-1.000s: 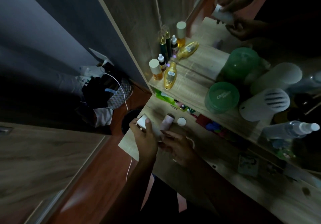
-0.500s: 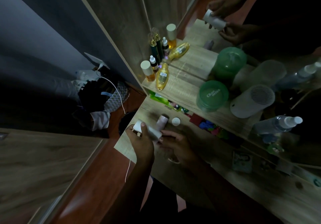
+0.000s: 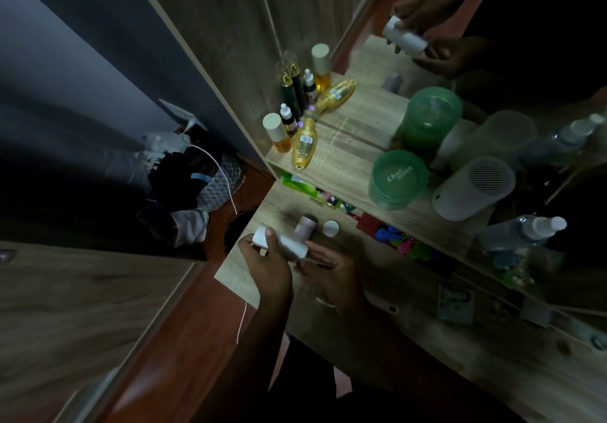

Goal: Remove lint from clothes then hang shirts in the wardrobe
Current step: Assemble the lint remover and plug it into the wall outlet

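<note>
A dim room seen from above. A wooden dressing table [image 3: 427,340] runs from the middle of the view toward the lower right corner, with a raised shelf [image 3: 345,160] along its far side and a mirror [image 3: 377,71] standing behind the shelf.

On the floor to the left of the table lies a dark pile of clothes [image 3: 184,186], with a white cable [image 3: 226,179] trailing across it toward the table's left edge.

On the shelf's right part a white cylindrical device [image 3: 473,189] lies on its side, its round grille facing the camera. Just beside it, toward the shelf's middle, stands a green lidded tub [image 3: 399,178]. At the shelf's right end a clear spray bottle [image 3: 522,230] lies on its side. At the shelf's left end stand small bottles, among them a golden bottle [image 3: 304,143] lying flat.

Near the table's left edge, both hands hold a small white lint remover [image 3: 282,240] above the tabletop. The left hand [image 3: 269,261] is wrapped around its left end, thumb pressed on top. The right hand [image 3: 331,271] has its fingers closed on the right end. The mirror repeats both hands and the device at the upper right.

Just behind the hands, a small pinkish cylinder [image 3: 305,227] stands on the table, and a small white round cap [image 3: 330,228] sits just beside it.
</note>
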